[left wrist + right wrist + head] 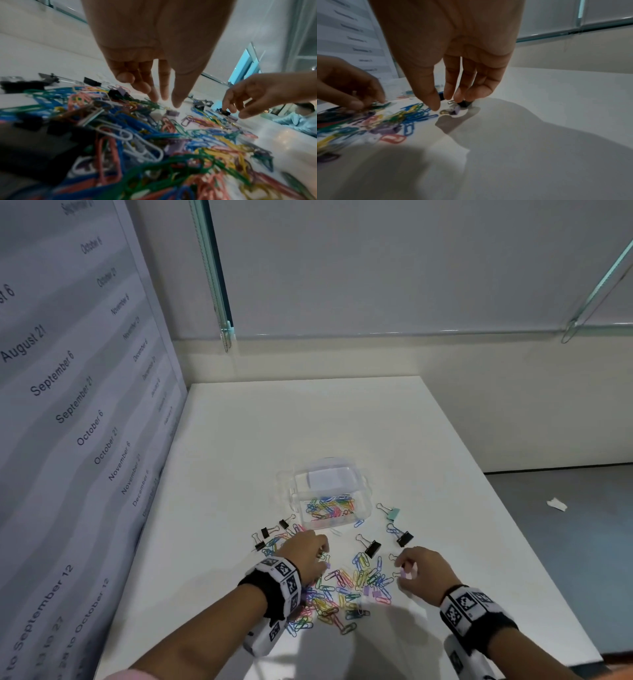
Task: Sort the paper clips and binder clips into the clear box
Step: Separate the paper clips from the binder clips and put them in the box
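The clear box [356, 474] stands mid-table; its near compartment holds coloured paper clips [329, 508], its far one a white slip. A loose pile of paper clips [352, 587] lies between my hands, with black binder clips [371, 547] around it. My left hand [322, 554] reaches down at the pile's left edge, its fingertips [176, 104] on the clips with nothing plainly pinched. My right hand [445, 102] hangs at the pile's right edge, thumb and fingers spread over a small purple binder clip [456, 111], one finger touching a small black binder clip [224, 113].
A wall panel [68, 405] printed with dates runs along the table's left side. A teal binder clip [393, 513] and a black one [404, 539] lie right of the box. The table's right edge [513, 525] drops to grey floor. Bare tabletop lies beyond the box.
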Demonstrator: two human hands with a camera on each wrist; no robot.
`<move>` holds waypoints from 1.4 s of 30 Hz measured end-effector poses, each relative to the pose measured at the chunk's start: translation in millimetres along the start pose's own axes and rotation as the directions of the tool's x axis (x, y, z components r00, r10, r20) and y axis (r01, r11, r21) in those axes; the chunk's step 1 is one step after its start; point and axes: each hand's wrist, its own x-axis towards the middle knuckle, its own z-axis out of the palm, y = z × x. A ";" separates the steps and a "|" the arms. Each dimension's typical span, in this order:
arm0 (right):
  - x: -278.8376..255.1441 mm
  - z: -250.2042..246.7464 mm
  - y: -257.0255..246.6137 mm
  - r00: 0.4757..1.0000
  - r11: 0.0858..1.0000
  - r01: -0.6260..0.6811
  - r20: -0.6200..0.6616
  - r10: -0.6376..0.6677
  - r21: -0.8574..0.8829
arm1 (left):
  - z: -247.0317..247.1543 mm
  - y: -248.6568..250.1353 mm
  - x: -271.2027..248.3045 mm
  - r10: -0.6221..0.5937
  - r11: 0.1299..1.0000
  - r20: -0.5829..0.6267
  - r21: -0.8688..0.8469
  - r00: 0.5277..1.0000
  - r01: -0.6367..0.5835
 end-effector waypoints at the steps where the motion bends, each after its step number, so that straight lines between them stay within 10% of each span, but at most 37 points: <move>1: 0.2 0.9 -3.7 1.000 1.000 0.017 0.012 -0.017 0.001 | 2.6 1.4 2.2 0.006 1.000 0.009 0.021 1.000 -0.007; 9: -0.9 18.7 -32.2 0.972 0.987 0.149 0.195 -0.134 -0.062 | 5.6 4.4 3.4 0.060 0.995 0.053 0.082 0.997 -0.064; 22: -1.3 17.2 -22.0 0.991 0.998 0.060 0.121 -0.063 0.029 | 0.0 4.6 3.2 0.068 0.998 0.041 -0.010 0.997 -0.067; 33: -18.7 21.4 -5.5 0.978 0.990 0.140 0.157 -0.140 0.011 | -24.6 -26.7 -10.6 -0.107 0.946 -0.287 -0.324 0.952 0.009; 42: -14.8 9.6 4.4 0.994 0.997 0.055 0.090 -0.060 0.062 | -46.6 -79.1 -23.0 -0.357 0.916 -0.306 -0.299 0.883 0.267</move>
